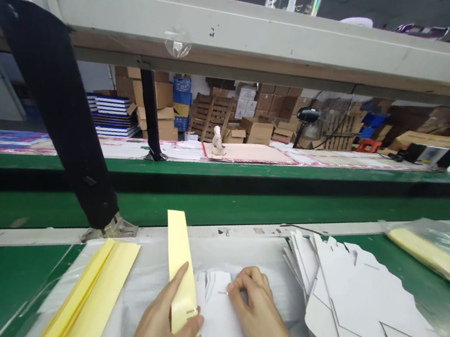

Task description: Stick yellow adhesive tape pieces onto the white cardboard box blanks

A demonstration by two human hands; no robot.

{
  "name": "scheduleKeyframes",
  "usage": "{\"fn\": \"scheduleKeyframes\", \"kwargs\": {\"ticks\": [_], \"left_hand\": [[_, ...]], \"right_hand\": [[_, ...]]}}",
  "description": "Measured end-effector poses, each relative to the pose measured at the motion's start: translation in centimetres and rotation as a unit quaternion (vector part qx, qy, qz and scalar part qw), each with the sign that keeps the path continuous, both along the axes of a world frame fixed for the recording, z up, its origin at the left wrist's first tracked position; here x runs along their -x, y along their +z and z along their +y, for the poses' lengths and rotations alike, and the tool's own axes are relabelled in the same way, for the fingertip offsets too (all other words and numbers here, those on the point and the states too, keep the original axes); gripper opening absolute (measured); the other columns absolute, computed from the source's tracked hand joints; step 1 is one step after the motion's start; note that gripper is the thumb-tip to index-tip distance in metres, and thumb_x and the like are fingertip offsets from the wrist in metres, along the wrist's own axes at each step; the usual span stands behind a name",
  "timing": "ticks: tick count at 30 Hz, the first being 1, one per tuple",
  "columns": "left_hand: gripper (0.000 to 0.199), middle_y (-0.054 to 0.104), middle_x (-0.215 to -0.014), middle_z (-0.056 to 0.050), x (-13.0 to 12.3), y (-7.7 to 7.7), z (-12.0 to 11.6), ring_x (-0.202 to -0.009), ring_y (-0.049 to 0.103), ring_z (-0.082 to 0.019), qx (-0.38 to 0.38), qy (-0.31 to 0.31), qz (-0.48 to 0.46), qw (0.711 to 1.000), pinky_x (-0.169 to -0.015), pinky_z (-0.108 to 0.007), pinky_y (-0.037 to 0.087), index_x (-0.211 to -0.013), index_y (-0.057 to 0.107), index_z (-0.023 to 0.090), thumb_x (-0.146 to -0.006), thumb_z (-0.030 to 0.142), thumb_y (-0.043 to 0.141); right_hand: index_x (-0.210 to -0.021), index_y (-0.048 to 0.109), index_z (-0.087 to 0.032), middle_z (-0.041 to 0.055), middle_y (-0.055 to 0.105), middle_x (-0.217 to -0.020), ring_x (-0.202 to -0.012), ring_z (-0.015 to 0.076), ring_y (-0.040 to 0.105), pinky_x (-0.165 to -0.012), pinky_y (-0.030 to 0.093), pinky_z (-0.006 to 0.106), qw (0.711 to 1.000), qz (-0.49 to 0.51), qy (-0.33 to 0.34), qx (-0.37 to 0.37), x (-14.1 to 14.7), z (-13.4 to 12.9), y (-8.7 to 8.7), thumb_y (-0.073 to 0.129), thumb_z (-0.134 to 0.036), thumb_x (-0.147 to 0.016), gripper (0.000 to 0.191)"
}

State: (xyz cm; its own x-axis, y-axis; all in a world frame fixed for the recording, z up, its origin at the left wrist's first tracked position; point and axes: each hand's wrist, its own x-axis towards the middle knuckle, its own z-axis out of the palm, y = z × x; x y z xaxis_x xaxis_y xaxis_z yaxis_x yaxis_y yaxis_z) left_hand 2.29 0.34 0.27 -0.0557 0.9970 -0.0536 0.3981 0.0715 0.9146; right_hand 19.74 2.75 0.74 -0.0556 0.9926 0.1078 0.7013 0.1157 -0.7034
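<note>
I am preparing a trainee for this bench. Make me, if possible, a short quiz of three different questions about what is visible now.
1. Which hand holds the printed yellow strip?
2. True or false: the fanned white card pieces lie left of that strip.
3. Fill in the colour: the right hand is at the upper end of the ____ sheets in the middle.

Key: 1. the left hand; 2. false, they lie to its right; 3. white.

Yellow strip (pixel 178 253): glossy paper; white sheets (pixel 222 332): matt card.
</note>
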Motion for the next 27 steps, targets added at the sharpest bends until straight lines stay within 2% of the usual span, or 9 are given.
{"fn": "scheduleKeyframes", "kwargs": {"ticks": [5, 11, 14, 17, 19, 22, 24, 27], "left_hand": [[0.067, 0.058, -0.111, -0.01, -0.1, 0.3, -0.1, -0.087, 0.061, -0.022, 0.007, -0.009, -0.012, 1.0, -0.083, -0.034, 0.043, -0.129, 0.034, 0.016, -0.066, 0.022, 0.056], [0.067, 0.065, -0.098, -0.007, -0.2, 1.0, -0.2, -0.084, 0.063, -0.021, 0.025, -0.005, -0.013, 1.0, -0.081, -0.032, 0.044, -0.129, 0.032, 0.015, -0.066, 0.02, 0.055], [0.068, 0.066, -0.095, -0.007, -0.2, 1.0, -0.2, -0.083, 0.063, -0.021, 0.033, -0.007, -0.014, 0.999, -0.08, -0.032, 0.044, -0.13, 0.031, 0.014, -0.066, 0.018, 0.056], [0.069, 0.065, -0.098, -0.008, -0.2, 0.9, -0.3, -0.085, 0.063, -0.022, 0.035, -0.008, -0.021, 0.999, -0.079, -0.031, 0.044, -0.13, 0.031, 0.014, -0.065, 0.018, 0.056], [0.069, 0.065, -0.101, -0.009, -0.1, 0.9, -0.3, -0.087, 0.063, -0.022, 0.03, -0.01, -0.02, 0.999, -0.08, -0.03, 0.045, -0.129, 0.033, 0.014, -0.065, 0.018, 0.056], [0.069, 0.064, -0.101, -0.009, -0.2, 0.7, -0.4, -0.087, 0.063, -0.022, 0.026, -0.01, -0.017, 0.999, -0.081, -0.03, 0.044, -0.129, 0.034, 0.013, -0.064, 0.017, 0.056], [0.069, 0.065, -0.1, -0.009, -0.2, 0.5, -0.4, -0.086, 0.063, -0.022, 0.033, -0.011, -0.025, 0.999, -0.082, -0.031, 0.044, -0.129, 0.033, 0.012, -0.064, 0.017, 0.056], [0.073, 0.066, -0.095, -0.009, -0.3, 0.5, -0.3, -0.085, 0.063, -0.022, 0.052, -0.018, -0.072, 0.996, -0.081, -0.031, 0.045, -0.13, 0.032, 0.012, -0.063, 0.019, 0.06]], "right_hand": [[-0.064, 0.044, -0.02, 0.0036, 0.049, -0.083, -0.084, 0.0196, 0.045, -0.074, 0.036, 0.034, 1.0, -0.015, 0.0, -0.002, 0.1, -0.2, 0.0, 0.036, -0.023, -0.082, 0.02], [-0.066, 0.044, -0.02, 0.0033, 0.05, -0.081, -0.082, 0.0199, 0.046, -0.073, 0.035, 0.034, 0.998, -0.049, -0.016, -0.02, 0.1, -0.2, -0.3, 0.038, -0.023, -0.08, 0.015], [-0.081, 0.046, -0.02, 0.0032, 0.051, -0.083, -0.082, 0.0199, 0.048, -0.073, 0.035, 0.033, 0.998, -0.042, -0.043, -0.029, -0.3, -0.1, -0.1, 0.041, -0.027, -0.079, 0.008], [-0.095, 0.045, -0.022, 0.0003, 0.051, -0.068, -0.071, 0.0197, 0.05, -0.067, 0.036, 0.031, 0.998, -0.038, -0.057, 0.017, -0.5, -0.1, 0.3, 0.038, -0.04, -0.081, 0.024], [-0.091, 0.047, -0.023, -0.0023, 0.048, -0.059, -0.062, 0.0187, 0.048, -0.065, 0.034, 0.031, 0.996, -0.059, -0.046, 0.045, -0.3, -0.3, 0.5, 0.04, -0.046, -0.079, 0.027], [-0.083, 0.046, -0.023, -0.0053, 0.044, -0.053, -0.054, 0.0149, 0.043, -0.061, 0.031, 0.027, 0.998, -0.052, 0.001, 0.044, 0.0, -0.2, 0.5, 0.042, -0.039, -0.079, 0.018], [-0.079, 0.044, -0.022, -0.0067, 0.039, -0.051, -0.052, 0.0129, 0.04, -0.055, 0.029, 0.023, 0.998, -0.011, 0.028, 0.046, -0.2, 0.0, 0.4, 0.041, -0.034, -0.08, 0.013], [-0.076, 0.044, -0.022, -0.0073, 0.033, -0.051, -0.051, 0.0111, 0.036, -0.048, 0.026, 0.021, 0.995, 0.079, 0.025, 0.06, -0.6, 0.5, 0.0, 0.042, -0.034, -0.079, 0.013]]}}
